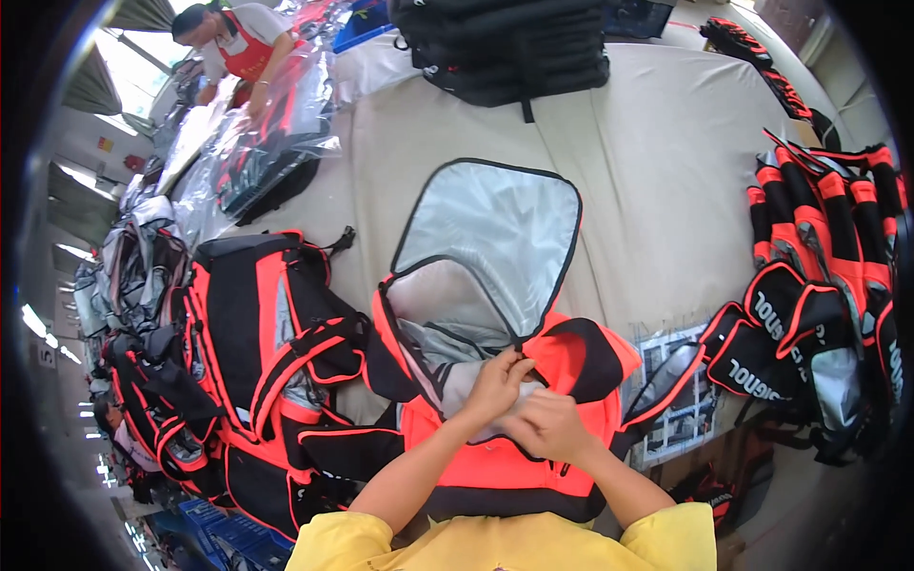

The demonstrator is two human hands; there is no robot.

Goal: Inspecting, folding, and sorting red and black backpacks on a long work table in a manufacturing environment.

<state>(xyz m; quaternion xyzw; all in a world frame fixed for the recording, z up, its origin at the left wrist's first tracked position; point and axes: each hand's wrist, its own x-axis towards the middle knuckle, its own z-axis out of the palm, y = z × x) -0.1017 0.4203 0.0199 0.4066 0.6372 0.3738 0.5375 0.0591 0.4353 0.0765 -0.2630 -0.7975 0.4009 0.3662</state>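
Observation:
Right in front of me stands a neon red-and-black backpack [562,476], its top open and the silver-grey lining showing. Its lid flap [495,224] is folded back, away from me, with the silver inside face up. My left hand [497,388] is closed at the rim of the opening, its fingertips pinching the black-trimmed edge where the flap meets the bag. Close beside it, my right hand [550,423] has its fingers curled in over the front of the opening. What the right fingers hold is hidden under them.
Several similar backpacks [228,324] crowd the left side. A large black bag [505,43] sits at the far edge of the pale table [647,190]. Black-and-red bag parts [819,295] are piled at right, near a white grid rack [678,381]. At far left, a person [243,48] handles plastic-wrapped bags.

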